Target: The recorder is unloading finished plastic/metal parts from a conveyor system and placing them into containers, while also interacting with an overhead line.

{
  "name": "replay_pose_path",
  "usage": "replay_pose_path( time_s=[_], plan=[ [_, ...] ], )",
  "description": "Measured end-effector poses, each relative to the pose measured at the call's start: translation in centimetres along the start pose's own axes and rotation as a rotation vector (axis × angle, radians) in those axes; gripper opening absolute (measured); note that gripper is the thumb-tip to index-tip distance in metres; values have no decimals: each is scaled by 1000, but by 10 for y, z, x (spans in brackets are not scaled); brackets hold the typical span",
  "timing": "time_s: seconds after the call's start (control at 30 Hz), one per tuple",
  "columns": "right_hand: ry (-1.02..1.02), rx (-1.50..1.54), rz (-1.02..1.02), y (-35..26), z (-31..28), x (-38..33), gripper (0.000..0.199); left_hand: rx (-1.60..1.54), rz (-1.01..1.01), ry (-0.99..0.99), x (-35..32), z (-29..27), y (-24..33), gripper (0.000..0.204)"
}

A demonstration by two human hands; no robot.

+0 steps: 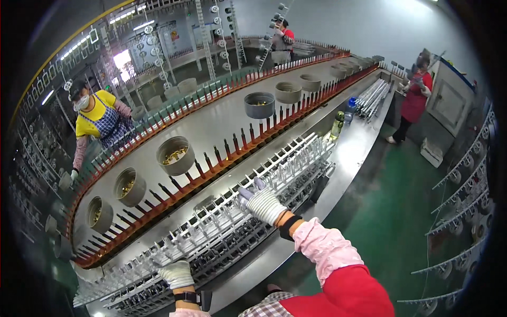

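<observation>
- Lying in the head view from 8 o'clock round below centre to 3 o'clock: long bundle of pronged metal racks (211,232), stacked lengthwise on the metal bench (351,153); laid this way probably because the bench runs in the same direction.
- Right hand (261,202), gloved, just below centre towards 6 o'clock: touching the racks midway along, fingers bent against the upper layer. Whether they close round one rack: cannot tell.
- Left hand (177,274), gloved, 7 o'clock: at the near part of the same bundle, fingers partly lost among prongs. Wide or narrow: cannot tell.
- Hands well apart along the length; presumably steadies long pieces better than one contact would. Gloves likely guard against the prongs.
- Beyond, upright dark pins (227,149) line the orange-brown track; grey bowl (176,156) at 9 o'clock holds small brass-coloured parts, perhaps set inside the track for easy reach.
- Green bottle (337,127) and blue bottle (350,108), 2 o'clock: standing past the bundle's far end, seemingly out of its way.
</observation>
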State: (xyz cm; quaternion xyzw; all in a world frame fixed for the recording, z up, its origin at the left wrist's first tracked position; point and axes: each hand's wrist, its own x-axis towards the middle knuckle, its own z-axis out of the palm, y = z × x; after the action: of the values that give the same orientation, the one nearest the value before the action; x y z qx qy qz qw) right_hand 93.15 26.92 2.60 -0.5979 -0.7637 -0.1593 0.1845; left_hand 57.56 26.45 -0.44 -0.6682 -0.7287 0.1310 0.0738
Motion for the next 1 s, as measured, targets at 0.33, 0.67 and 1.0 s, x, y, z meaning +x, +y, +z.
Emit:
replay_pose_path(
  time_s=[0.33, 0.67, 1.0],
  plan=[
    [98, 78, -88, 59, -1, -49, 23, -194, 212, -114, -56, -10, 53, 56],
    [-3, 141, 91, 98, 1, -100, 20, 2071, 289, 655, -98, -11, 106, 53],
    [-120, 94, -18, 107, -16, -99, 47, 2962, 329, 642, -111, -40, 111, 43]
  ],
)
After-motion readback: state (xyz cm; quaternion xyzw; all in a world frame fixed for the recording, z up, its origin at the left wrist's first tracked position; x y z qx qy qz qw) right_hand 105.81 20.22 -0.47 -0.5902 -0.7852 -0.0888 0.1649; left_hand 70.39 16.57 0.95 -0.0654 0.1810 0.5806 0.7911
